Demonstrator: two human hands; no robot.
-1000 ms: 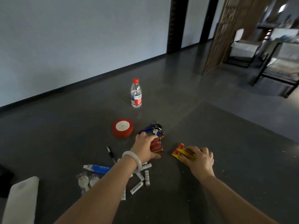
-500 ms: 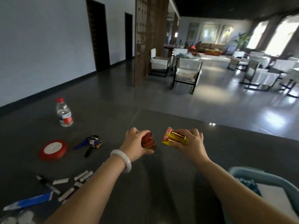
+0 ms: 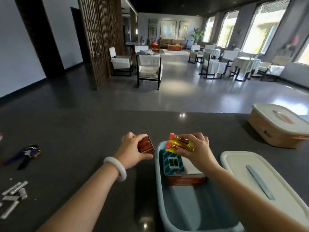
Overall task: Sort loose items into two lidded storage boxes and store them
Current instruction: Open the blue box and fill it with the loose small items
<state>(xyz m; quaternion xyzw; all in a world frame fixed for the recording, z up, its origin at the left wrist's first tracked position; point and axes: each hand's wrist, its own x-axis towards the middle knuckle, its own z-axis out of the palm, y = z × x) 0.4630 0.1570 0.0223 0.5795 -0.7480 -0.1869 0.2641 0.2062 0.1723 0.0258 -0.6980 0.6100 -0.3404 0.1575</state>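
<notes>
Dark tabletop [image 3: 75,131] across the whole near field. On it at near right, pale blue storage box [image 3: 158,181], open, long axis running straight away from the person. Just beside it on the right, lying flat, white lid [image 3: 242,173] with a grey-blue strip handle. Further back and right, well apart, peach storage box [image 3: 270,129], lid on.

Right hand [image 3: 200,153]: hovers over the far end of the blue box, fingers and thumb curled round a yellow-and-red pack [image 3: 181,144], the pack's long axis crosswise to the box's. Directly below, inside that far end: blue striped carton [image 3: 173,162] resting on a red-edged carton [image 3: 185,180].

Left hand [image 3: 132,152], white bangle [image 3: 117,168] at the wrist: hangs just outside the box's left wall, above tabletop and not above the opening, fingers wrapped round a dark red packet [image 3: 146,145].

Judged from this: both packets on their way into the blue box. Right hand nearer, already over the opening, so only a lowering and a release needed there. Left hand short of the rim, so a small shift rightward first.

At far left, well apart from both boxes and not yet sorted: key bunch [image 3: 27,152], loose white batteries [image 3: 15,193].
</notes>
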